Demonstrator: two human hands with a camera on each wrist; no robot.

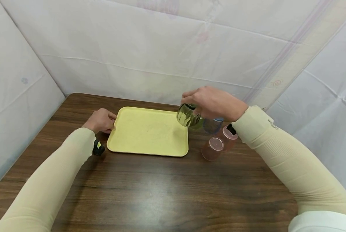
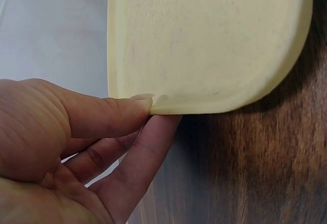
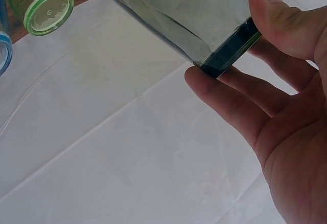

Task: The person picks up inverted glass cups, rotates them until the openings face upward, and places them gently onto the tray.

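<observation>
Right hand point(image 1: 214, 102) gripped dark green glass point(image 1: 188, 116) by base, tilted, above tray's far right corner. Left hand point(image 1: 101, 120) pinched yellow tray point(image 1: 148, 132) at left edge. Pink cups point(image 1: 212, 149) lay right of tray on surface point(image 1: 161, 193).

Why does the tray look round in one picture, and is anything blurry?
Left wrist view: the wide lens bends the yellow tray into a curve; the left hand is sharp. Right wrist view: the dark glass shows pale reflections. Head view: even light, with soft shadows on the table.
</observation>
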